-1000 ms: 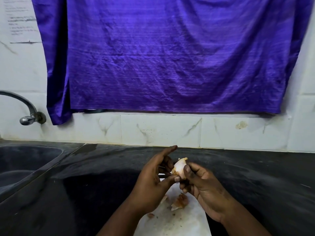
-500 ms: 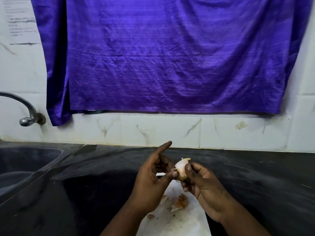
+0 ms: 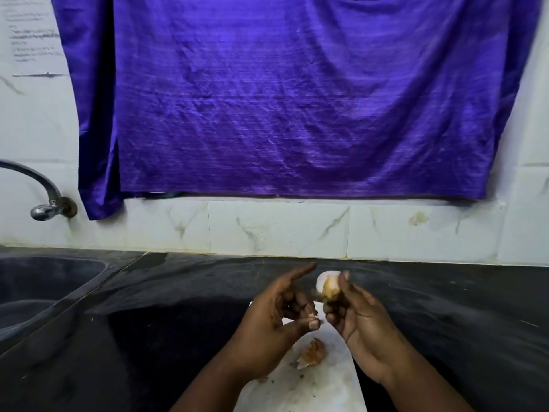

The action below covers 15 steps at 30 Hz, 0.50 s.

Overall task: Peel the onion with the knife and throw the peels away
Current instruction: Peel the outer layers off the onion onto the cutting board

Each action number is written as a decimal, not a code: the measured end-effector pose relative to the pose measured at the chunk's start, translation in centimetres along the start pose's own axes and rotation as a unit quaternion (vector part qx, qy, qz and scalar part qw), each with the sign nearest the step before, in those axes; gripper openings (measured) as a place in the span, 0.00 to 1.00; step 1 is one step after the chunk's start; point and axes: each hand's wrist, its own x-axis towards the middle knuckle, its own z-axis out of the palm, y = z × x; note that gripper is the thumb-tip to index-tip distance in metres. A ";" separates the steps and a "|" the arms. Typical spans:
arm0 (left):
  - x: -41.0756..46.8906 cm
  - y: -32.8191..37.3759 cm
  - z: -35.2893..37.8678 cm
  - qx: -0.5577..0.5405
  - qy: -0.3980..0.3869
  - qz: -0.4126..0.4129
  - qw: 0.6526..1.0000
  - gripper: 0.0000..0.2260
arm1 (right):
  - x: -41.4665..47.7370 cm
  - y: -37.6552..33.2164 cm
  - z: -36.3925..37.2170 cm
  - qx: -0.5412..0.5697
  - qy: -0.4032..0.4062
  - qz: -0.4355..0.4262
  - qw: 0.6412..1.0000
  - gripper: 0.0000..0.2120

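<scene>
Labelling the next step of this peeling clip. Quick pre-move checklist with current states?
1. Onion secured: ok, the right hand grips it above the counter.
2. Onion fully peeled: not ok, a brown patch of skin remains on it.
3. Left hand free for the next pull: not ok, its fingers pinch a small peel scrap.
4. Drop zone under the hands: ok, the white cutting board lies below with a peel pile on it.
5. Knife within reach: cannot tell, none is in view.
6. Bin for the peels: cannot tell, none is visible; only the sink at far left.

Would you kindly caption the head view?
Right hand holds a half-peeled pale onion; left hand pinches a peel scrap.
</scene>
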 end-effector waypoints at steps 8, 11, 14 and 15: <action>0.1 -0.2 -0.3 0.078 0.023 -0.048 0.995 0.29 | 0.2 -0.1 -0.6 0.031 -0.013 0.021 0.999 0.24; 0.2 -0.3 -0.4 0.090 0.058 -0.041 0.993 0.25 | 0.1 0.2 -0.4 0.027 -0.034 0.022 0.999 0.22; 0.3 -0.7 -0.4 0.085 0.099 -0.026 0.991 0.25 | 0.0 0.2 -0.2 0.033 -0.058 0.029 0.997 0.20; 0.3 -0.8 -0.5 0.079 0.111 -0.018 0.991 0.25 | 0.0 0.2 -0.2 0.037 -0.064 0.033 0.997 0.21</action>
